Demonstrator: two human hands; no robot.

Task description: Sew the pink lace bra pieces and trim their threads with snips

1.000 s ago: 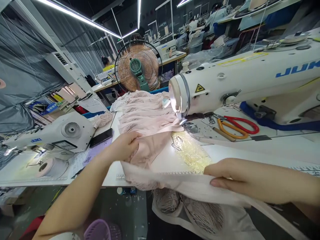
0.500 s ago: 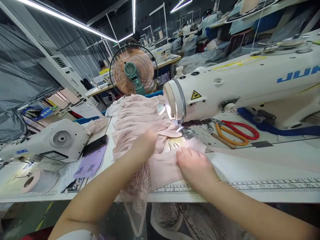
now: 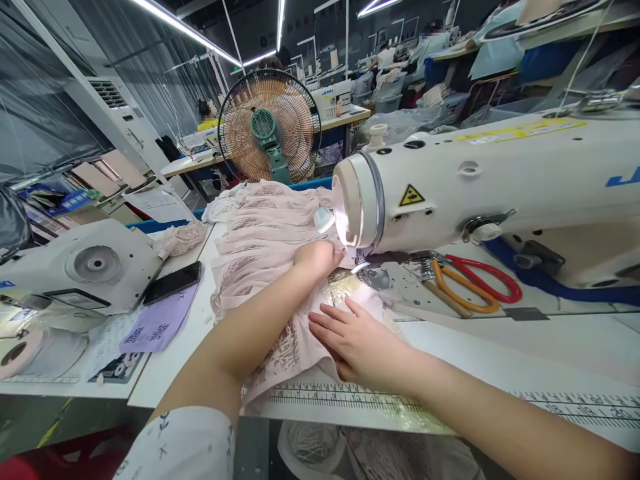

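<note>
Left hand [image 3: 316,259] nearer machine [image 3: 430,190], cloth [image 3: 393,77] in tub [image 3: 389,105]

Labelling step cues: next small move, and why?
I'd probably ease the pale pink lace-trimmed fabric slightly toward the needle area of the white sewing machine. The right hand lies spread on that fabric and could guide it; the left hand is close beside the lit needle area, so a short shift seems safer than a long push.

Garments [image 3: 265,233] lie between phone [image 3: 173,283] and scissors [image 3: 465,281].
</note>
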